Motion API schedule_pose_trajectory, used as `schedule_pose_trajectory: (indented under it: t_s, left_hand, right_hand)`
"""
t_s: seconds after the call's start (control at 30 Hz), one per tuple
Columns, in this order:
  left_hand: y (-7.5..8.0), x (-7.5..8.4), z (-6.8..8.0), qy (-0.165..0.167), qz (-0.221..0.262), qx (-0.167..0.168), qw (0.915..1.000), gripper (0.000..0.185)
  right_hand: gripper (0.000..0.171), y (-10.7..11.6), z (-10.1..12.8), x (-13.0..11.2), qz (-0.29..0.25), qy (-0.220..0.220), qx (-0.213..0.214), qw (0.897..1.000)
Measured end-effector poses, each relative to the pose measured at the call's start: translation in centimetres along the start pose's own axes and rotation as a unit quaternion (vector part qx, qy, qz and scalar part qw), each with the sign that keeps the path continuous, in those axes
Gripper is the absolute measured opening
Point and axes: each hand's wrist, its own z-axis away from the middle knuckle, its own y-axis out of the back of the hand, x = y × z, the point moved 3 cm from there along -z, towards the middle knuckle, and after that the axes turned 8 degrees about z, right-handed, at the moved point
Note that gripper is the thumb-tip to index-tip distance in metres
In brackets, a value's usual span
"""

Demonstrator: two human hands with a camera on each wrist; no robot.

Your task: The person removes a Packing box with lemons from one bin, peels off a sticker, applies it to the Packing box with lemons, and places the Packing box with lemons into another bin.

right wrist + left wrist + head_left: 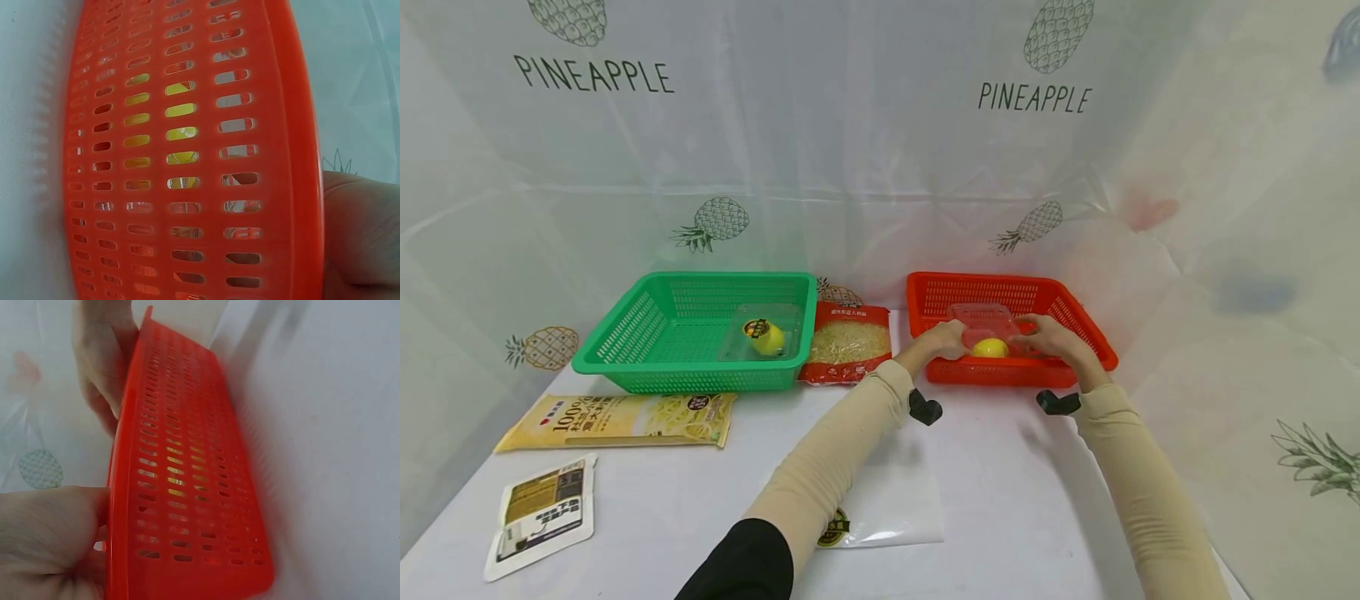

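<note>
Taking the red basket (1078, 329) as my landmark and reading from the far left: a white pouch (541, 515) and a yellow noodle pack (617, 419) lie on the table, well apart from it, then a green basket (625, 333) with a clear box and a lemon (767, 338) inside, and a red-edged bag (848, 342) leans between the two baskets. My left hand (942, 340) reaches over the red basket's near wall with its fingers curled on the left side of a clear box (983, 321), and my right hand (1051, 337) pinches the box's right side, so both have hold of it. The box sits inside the red basket, low, with a yellow lemon (990, 347) showing in or just under it; I cannot tell which. The wrist views show mostly the slotted wall, yellow behind the slots. I judge the risk to be the thin box flexing under an uneven squeeze, or its edge catching the wall, letting the lemon roll out.
</note>
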Motion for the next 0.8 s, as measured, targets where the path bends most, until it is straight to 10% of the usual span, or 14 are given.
schedule_pose_trajectory:
  t_s: [0.8]
  left_hand:
    - [0.08, -0.26, -0.04, -0.054, 0.065, 0.051, 0.9951, 0.063]
  right_hand:
    - [0.065, 0.94, 0.46, -0.48, -0.07, 0.049, 0.021, 0.996]
